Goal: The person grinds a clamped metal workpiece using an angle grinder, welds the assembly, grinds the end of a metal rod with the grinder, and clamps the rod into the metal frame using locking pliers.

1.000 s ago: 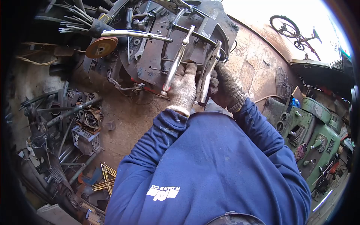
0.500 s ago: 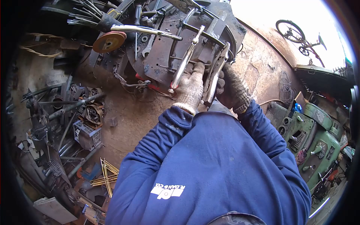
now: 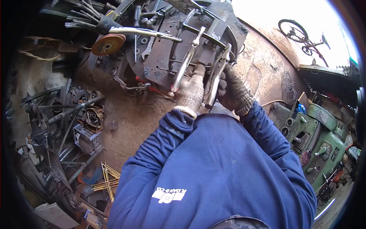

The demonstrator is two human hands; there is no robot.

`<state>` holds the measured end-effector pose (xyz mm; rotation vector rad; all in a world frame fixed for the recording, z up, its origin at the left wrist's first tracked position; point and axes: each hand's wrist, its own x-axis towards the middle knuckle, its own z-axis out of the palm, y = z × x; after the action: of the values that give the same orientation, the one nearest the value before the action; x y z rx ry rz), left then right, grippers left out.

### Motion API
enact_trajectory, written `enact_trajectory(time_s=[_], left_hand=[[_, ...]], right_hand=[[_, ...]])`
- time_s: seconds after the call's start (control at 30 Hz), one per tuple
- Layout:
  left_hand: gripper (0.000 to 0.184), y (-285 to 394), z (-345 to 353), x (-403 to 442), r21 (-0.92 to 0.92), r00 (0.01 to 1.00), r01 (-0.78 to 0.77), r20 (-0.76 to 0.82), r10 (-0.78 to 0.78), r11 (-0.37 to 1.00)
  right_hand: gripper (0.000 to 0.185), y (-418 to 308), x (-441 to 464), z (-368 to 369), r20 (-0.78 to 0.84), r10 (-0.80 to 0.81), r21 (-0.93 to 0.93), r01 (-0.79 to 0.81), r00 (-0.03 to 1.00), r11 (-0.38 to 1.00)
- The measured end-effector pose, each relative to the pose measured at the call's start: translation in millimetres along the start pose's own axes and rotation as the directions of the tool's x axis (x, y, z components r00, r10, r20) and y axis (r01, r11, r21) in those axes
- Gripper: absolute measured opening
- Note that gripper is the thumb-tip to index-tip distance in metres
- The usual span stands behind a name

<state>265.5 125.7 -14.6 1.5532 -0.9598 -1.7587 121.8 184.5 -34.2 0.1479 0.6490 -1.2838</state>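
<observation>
My left hand [image 3: 190,91], in a pale knitted glove, is closed at the near edge of a curved metal frame [image 3: 173,47]; what its fingers grip is hidden. Beside and partly over it lie silver locking pliers [image 3: 186,63], clamped on the frame. My right hand [image 3: 237,89], in a darker, dirty glove, has its fingers curled just right of a second pair of locking pliers [image 3: 216,75]; what they close on cannot be made out. The frame rests on a dark steel plate [image 3: 158,63]. More pliers [image 3: 146,33] reach in from the left.
Left of the plate are a grinding disc [image 3: 108,44], a wrench [image 3: 147,51] and a bundle of rods [image 3: 84,15]. Scrap metal and a grey crate [image 3: 87,138] lie at lower left. At right stand a green machine [image 3: 320,141], coiled wire [image 3: 289,86] and a bicycle [image 3: 305,40].
The whole view has shifted, first right and then slightly back left. Both hands keep nearly the same places at the frame and pliers.
</observation>
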Motion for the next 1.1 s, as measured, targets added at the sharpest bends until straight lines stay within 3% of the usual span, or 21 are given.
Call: enact_trajectory(time_s=[0.03,0.1,0.13,0.17,0.2,0.27,0.3,0.33,0.4,0.43,0.47,0.53,0.63,0.67,0.7,0.77,0.9,0.93,1.03,1.07,1.1], left_hand=[[0.025,-5.6,1.6,2.7,0.007,0.998,0.037,-0.044,-0.037,0.999],[0.039,-10.4,-2.4,5.1,-0.063,0.992,0.125,0.025,-0.124,0.990],[0.039,-7.0,0.0,2.0,-0.212,0.987,0.152,0.086,-0.136,0.965],[0.037,-17.1,-0.4,7.5,-0.177,0.998,0.053,0.047,-0.046,0.983],[0.038,-11.7,-0.6,5.6,-0.191,0.993,0.109,0.073,-0.097,0.976],[0.034,-24.0,-5.0,15.6,-0.163,0.997,0.065,0.053,-0.057,0.984],[0.029,-7.1,-0.2,7.0,-0.223,0.994,0.033,0.106,-0.009,0.974],[0.025,16.5,2.2,-9.0,-0.277,0.972,0.118,0.227,-0.054,0.953],[0.026,19.5,7.2,-9.2,-0.178,0.983,0.179,0.067,-0.169,0.968],[0.026,22.3,9.9,-14.1,-0.277,0.988,0.143,0.098,-0.120,0.950],[0.026,9.5,6.2,-5.2,-0.190,0.993,0.119,0.025,-0.116,0.974],[0.026,-3.1,-0.5,5.5,-0.041,0.998,0.008,-0.056,-0.010,0.999],[0.029,-9.9,-10.1,6.6,-0.068,1.000,0.020,-0.007,-0.021,0.997],[0.032,-9.9,-11.0,6.4,-0.013,0.995,0.072,-0.072,-0.073,0.997],[0.036,-9.1,-11.3,6.0,0.035,0.983,0.130,-0.138,-0.124,0.991],[0.038,-4.7,-5.8,-0.2,-0.056,0.997,0.036,-0.061,-0.039,0.998],[0.021,-3.8,-24.0,-0.7,-0.033,0.997,0.004,0.075,-0.002,0.999],[0.017,2.8,-27.3,-2.9,-0.135,0.983,0.182,0.042,-0.178,0.974],[0.039,-13.4,-36.9,4.5,0.014,0.997,0.075,0.021,-0.075,0.997],[0.040,-14.0,-38.9,8.4,-0.145,0.986,0.146,0.098,-0.132,0.979],[0.040,-22.5,-53.1,14.3,-0.125,0.986,0.148,0.091,-0.137,0.981]], right_hand=[[0.026,0.4,2.7,-3.4,0.017,0.024,0.013,-0.024,1.000,1.000],[0.028,0.9,0.9,-3.0,-0.009,0.042,0.036,-0.042,0.999,0.998],[0.028,0.2,-0.3,-1.8,0.017,0.052,0.047,-0.053,0.998,0.997],[0.028,0.4,-1.6,0.4,-0.008,0.050,0.053,-0.049,0.999,0.997],[0.029,0.8,-2.5,4.1,-0.032,0.049,0.059,-0.047,0.998,0.997],[0.029,3.0,-5.0,8.1,-0.041,-0.018,0.048,0.020,0.999,0.999],[0.030,4.8,-1.3,-1.1,0.004,-0.021,0.078,0.021,1.000,0.997],[0.031,5.2,1.4,-9.8,0.050,-0.022,0.110,0.017,0.999,0.994],[0.033,0.9,-4.0,-3.6,0.095,-0.019,0.116,0.008,0.995,0.993],[0.031,-2.3,-10.1,16.4,-0.040,0.011,0.092,-0.007,0.999,0.996],[0.034,-3.4,-12.9,25.8,-0.174,0.042,0.072,-0.030,0.984,0.997],[0.036,-0.2,-7.9,13.6,-0.143,0.042,0.133,-0.022,0.989,0.991],[0.041,6.3,3.4,-8.7,-0.054,-0.011,0.165,0.019,0.998,0.986],[0.031,7.2,5.8,-15.4,-0.043,0.009,0.217,0.000,0.999,0.976],[0.032,6.1,3.6,-17.1,-0.011,0.006,0.257,-0.003,1.000,0.967],[0.037,6.3,1.3,-15.9,-0.024,-0.013,0.269,0.019,1.000,0.963],[0.040,-4.3,-9.6,-5.0,-0.061,0.110,0.315,-0.085,0.992,0.945],[0.040,-1.6,-6.8,-8.8,-0.055,0.115,0.337,-0.090,0.992,0.937],[0.040,0.3,-2.7,-17.0,0.019,0.065,0.278,-0.067,0.998,0.958],[0.040,-0.9,-2.5,-18.2,0.025,0.067,0.300,-0.071,0.997,0.951],[0.040,-1.2,-2.5,-18.9,0.037,0.062,0.295,-0.070,0.997,0.953]])
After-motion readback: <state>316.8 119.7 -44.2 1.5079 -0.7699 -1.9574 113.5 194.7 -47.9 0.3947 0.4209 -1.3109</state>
